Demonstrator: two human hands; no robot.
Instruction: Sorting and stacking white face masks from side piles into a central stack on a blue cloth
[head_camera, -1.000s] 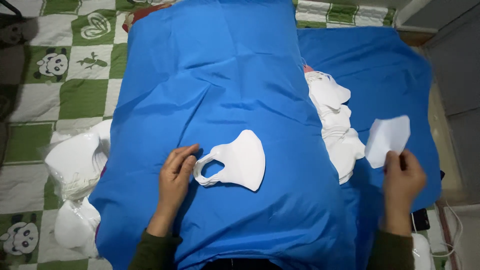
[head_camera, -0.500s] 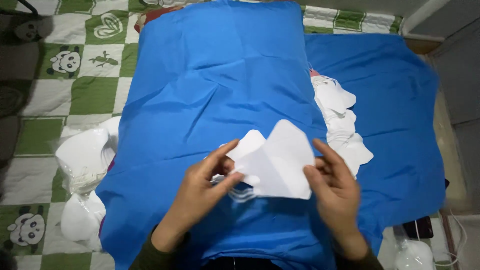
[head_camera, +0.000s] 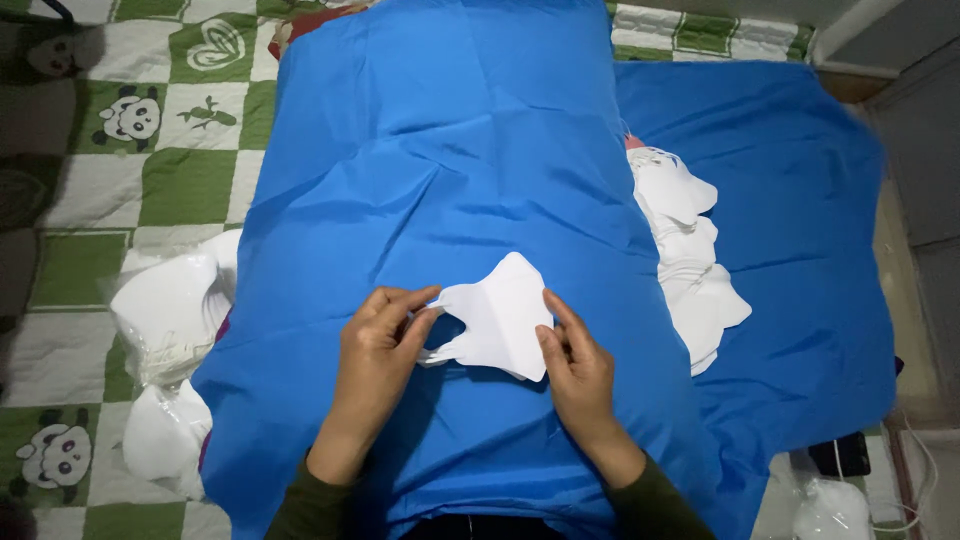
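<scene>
A white face mask (head_camera: 497, 316) lies flat on the blue cloth (head_camera: 450, 170) in front of me, with a second white piece laid over it. My left hand (head_camera: 378, 345) pinches its left end by the ear loop. My right hand (head_camera: 573, 358) presses its fingertips on the mask's right edge. Both hands touch the mask from opposite sides.
A row of white masks (head_camera: 690, 265) lies in the fold of the blue cloth to the right. Clear bags of white masks (head_camera: 170, 320) sit on the left, on a green and white checked quilt (head_camera: 110, 190) with panda prints. A dark object (head_camera: 850, 455) lies at the lower right.
My right hand brought a white piece from the right and laid it over the mask. Both hands now hold it flat on the cloth, lower than half a second ago.
</scene>
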